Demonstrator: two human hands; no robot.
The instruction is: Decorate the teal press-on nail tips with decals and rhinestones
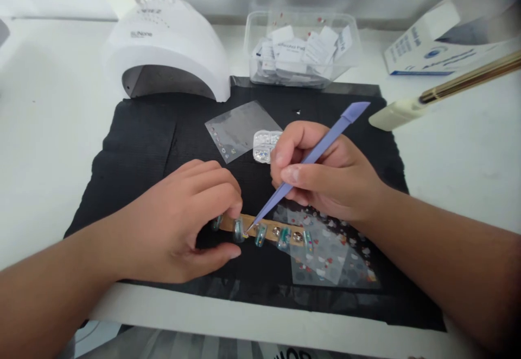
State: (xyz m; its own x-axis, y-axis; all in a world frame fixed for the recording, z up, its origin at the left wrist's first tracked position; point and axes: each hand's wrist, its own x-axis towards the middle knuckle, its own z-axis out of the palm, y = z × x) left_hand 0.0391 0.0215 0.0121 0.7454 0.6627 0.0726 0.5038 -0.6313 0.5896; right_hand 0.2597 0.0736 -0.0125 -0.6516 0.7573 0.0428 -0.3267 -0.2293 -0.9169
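Observation:
A tan strip [266, 231] carries several glossy blue-green press-on nails [260, 235] and round metal snaps [298, 237]. My left hand [183, 218] is curled around its left end, with the index fingertip at the upper edge and the thumb close below. My right hand [321, 169] grips a slim purple stick tool [311, 158] like a pen. The tool's fine point touches down near a small shiny piece [245, 235] beside the second nail from the left. Partly behind my right fingers is a small clear case [262, 147] of sparkly bits.
Sticker sheets [317, 266] lie under the strip's right end, and a clear sheet [240, 131] lies farther back on the black mat [138, 152]. Behind stand a white nail lamp [171, 49], a plastic tub [301, 71] of packets, a box [427, 49] and a cream-and-gold object [407, 112].

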